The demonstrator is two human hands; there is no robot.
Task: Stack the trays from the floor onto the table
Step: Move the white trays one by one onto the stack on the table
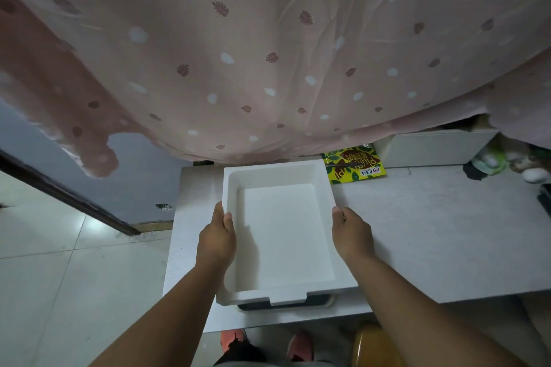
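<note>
On the table (432, 232), one white tray (280, 235), two hands gripping, one dark tray (286, 305) beneath.

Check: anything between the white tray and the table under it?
Yes. In the head view a dark tray shows under the white tray's near edge, on the table. Left hand and right hand grip the white tray's sides.

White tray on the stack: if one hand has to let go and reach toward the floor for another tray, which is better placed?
Probably the left hand. It grips the white tray on the side by the table's left end, with open floor beside it. The right hand is over the tabletop.
</note>
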